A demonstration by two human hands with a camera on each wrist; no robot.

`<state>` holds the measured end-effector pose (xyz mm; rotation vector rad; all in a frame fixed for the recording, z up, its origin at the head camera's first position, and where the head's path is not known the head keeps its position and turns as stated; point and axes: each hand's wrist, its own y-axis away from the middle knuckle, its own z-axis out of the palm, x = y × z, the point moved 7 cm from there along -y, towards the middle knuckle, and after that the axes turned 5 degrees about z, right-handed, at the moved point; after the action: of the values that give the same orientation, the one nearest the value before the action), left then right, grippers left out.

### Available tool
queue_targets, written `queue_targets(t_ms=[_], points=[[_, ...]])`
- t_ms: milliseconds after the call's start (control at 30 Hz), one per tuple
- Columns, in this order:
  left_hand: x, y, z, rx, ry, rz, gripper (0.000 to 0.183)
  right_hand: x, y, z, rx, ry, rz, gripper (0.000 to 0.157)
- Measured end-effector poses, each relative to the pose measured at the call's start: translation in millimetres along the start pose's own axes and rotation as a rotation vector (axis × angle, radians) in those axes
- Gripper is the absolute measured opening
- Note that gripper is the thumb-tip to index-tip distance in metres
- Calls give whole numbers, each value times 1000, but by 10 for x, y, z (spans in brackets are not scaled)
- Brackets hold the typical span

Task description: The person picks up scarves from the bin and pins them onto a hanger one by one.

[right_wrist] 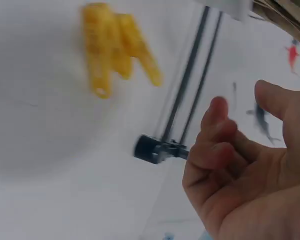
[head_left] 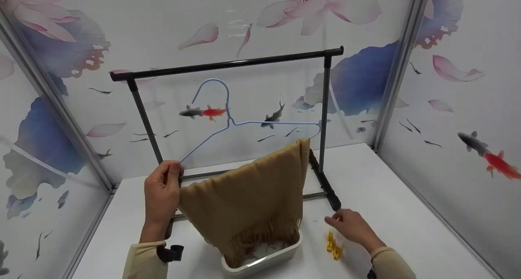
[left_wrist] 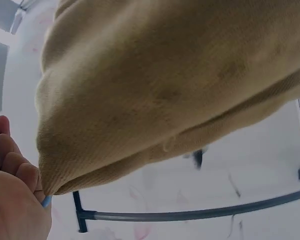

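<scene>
My left hand (head_left: pixel 162 191) grips the blue wire hanger (head_left: pixel 209 137) at its left corner, fingers curled round the wire. A mustard-brown fringed scarf (head_left: pixel 248 189) is draped over the hanger's lower bar, its fringe dipping into a white basin (head_left: pixel 270 260). In the left wrist view the scarf (left_wrist: pixel 155 90) fills most of the picture beside my fingers. My right hand (head_left: pixel 352 227) holds nothing; its fingers are loosely bent and the thumb stands apart in the right wrist view. Just below it on the table lie yellow clothespins (head_left: pixel 333 245), blurred in the right wrist view.
Behind the scarf stands a black clothes rack (head_left: pixel 236 63), its top bar higher than the hanger's hook. The rack's right foot (head_left: pixel 331 199) is close to my right hand. Printed wall panels (head_left: pixel 456 108) enclose the white table (head_left: pixel 378 197) at the back and sides.
</scene>
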<state>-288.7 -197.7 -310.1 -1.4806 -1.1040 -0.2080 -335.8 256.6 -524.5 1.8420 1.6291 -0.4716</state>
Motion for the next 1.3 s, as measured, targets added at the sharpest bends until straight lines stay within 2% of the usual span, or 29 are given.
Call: queue_targets(t_ms=[100,200,300,433,567,633,733,800,867,967,1067,1167,1300], points=[[-157,54,16,3,62,-87,22,176,-31,222,-8,115,60,45],[-261,106,25,12,131,-150,24,250,-51,371,-25,115,83,41],[-305,125,21,17,173,-189,27,269,-67,442,-19,83,71,34],[-265,126,-36,32,185,-203,31,209,-63,422,20,54,31,24],[-177,96,-48,27,186,-195,32,-4,29,225,112,-3,-49,14],[-150,85,-30,14,190,-196,30,-216,127,71,160,-60,-115,16],[-123,87,6,0,190,-192,29,-659,324,-137,196,-170,-242,33],[-114,103,29,-5,184,-185,28,-1020,478,-217,179,-251,-347,42],[-83,97,62,-9,182,-169,28,-1400,628,-244,142,-323,-456,41],[-52,109,113,-18,196,-169,28,-1973,819,-206,88,-397,-611,30],[-33,132,166,-34,214,-187,28,-2462,906,-113,46,-465,-710,24],[-20,152,210,-51,229,-209,28,-2803,902,-7,25,-521,-749,17],[19,149,235,-63,234,-208,26,-3071,853,138,-17,-585,-755,13]])
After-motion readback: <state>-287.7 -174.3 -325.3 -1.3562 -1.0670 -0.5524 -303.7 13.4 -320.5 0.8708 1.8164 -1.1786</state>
